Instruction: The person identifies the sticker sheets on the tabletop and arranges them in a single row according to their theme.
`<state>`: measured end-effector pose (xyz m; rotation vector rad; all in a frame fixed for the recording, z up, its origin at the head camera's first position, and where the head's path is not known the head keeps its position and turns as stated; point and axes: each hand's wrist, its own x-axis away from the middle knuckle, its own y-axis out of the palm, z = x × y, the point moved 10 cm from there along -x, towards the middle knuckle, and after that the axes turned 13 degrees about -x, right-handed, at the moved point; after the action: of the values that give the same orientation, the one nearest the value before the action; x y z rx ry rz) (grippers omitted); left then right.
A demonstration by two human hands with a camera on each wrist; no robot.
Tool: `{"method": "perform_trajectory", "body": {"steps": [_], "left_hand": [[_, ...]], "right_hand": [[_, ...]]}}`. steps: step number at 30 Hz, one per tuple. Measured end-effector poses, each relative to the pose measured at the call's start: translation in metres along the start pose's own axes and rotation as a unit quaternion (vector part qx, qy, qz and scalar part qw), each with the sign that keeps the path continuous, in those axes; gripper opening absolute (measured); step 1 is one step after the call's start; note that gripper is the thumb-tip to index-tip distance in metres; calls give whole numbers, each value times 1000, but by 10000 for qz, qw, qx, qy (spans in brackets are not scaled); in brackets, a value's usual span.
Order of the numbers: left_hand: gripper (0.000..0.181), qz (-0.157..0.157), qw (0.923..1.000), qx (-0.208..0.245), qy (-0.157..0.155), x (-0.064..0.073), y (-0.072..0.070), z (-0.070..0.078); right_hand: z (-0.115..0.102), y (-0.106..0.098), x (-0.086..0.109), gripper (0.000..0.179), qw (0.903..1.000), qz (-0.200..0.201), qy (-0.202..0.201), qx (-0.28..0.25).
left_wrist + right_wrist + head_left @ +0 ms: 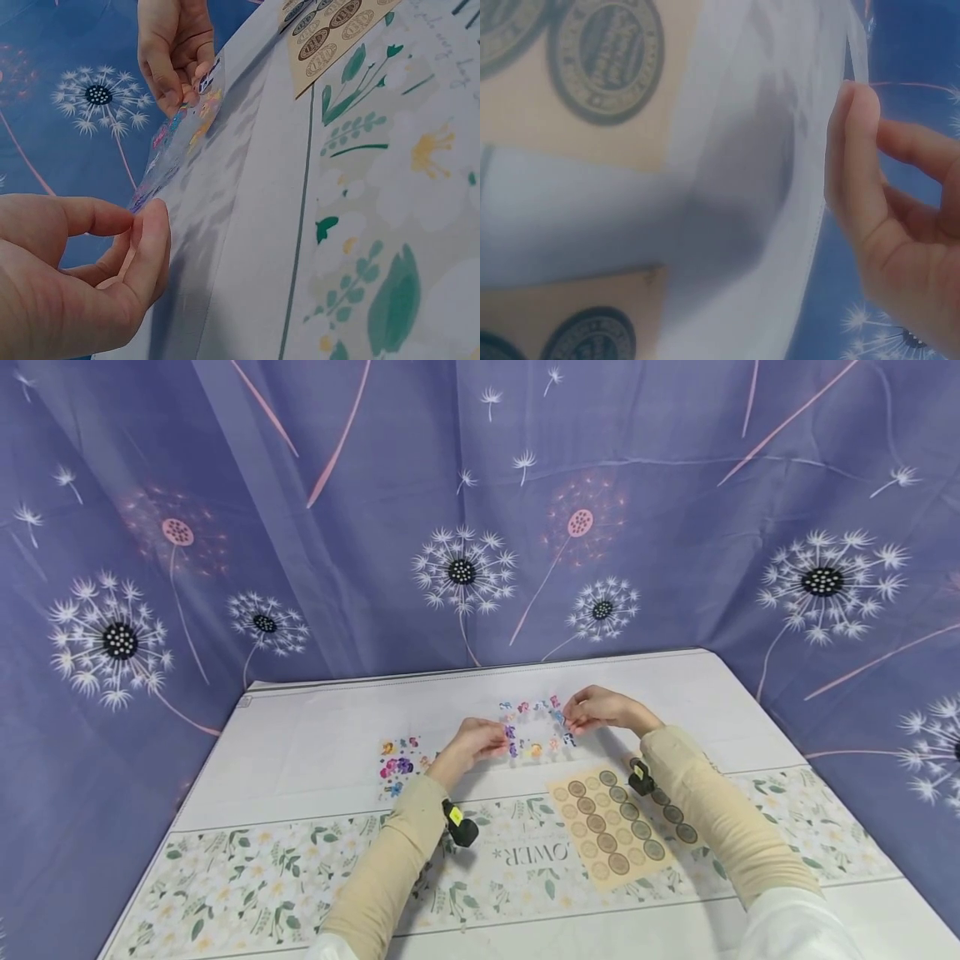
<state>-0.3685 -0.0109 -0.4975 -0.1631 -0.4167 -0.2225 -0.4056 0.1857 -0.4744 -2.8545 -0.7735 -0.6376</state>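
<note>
A clear sticker sheet (536, 749) with small colorful cartoon stickers is held up over the white far part of the table, casting a shadow below it. My left hand (477, 741) pinches its left edge between thumb and fingertips. At the opposite edge, my right hand (600, 708) pinches it too. From the left wrist view, the sheet (180, 142) stretches tilted between both hands. The right wrist view catches the right fingers (862, 142) pressed together on the sheet's edge, most of the sheet lying out of frame.
Another clear sheet of cartoon stickers (397, 767) lies left, partly behind the left forearm. Tan sheets of round stickers (607, 827) lie on the right, one partly under the right forearm. A floral-banded cloth (247, 877) covers the table; a blue dandelion curtain (375, 527) hangs behind.
</note>
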Motion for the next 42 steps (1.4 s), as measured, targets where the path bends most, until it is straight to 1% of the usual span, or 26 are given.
{"method": "perform_trajectory", "body": {"steps": [10,18,24,28,35,39,42], "left_hand": [[34,168,9995,-269,-37,6,-8,1],[29,234,9980,-579,-89,10,-14,0],[26,324,9968,-721,-106,12,-19,1],[27,389,9959,-795,-166,13,-23,-2],[33,352,9942,-991,-205,16,-28,-4],[32,350,9928,-1127,-210,18,-33,-4],[32,351,9919,-1204,-190,18,-35,-4]], "right_hand": [[0,6,-1,27,9999,-100,-14,23],[4,12,-4,26,9998,-160,77,1],[6,16,-7,25,9998,-99,137,69],[9,18,-8,22,9996,-48,234,143],[9,26,-8,24,9992,-127,269,250],[7,33,-9,24,9989,-230,240,332],[8,35,-11,20,9988,-210,276,357]]}}
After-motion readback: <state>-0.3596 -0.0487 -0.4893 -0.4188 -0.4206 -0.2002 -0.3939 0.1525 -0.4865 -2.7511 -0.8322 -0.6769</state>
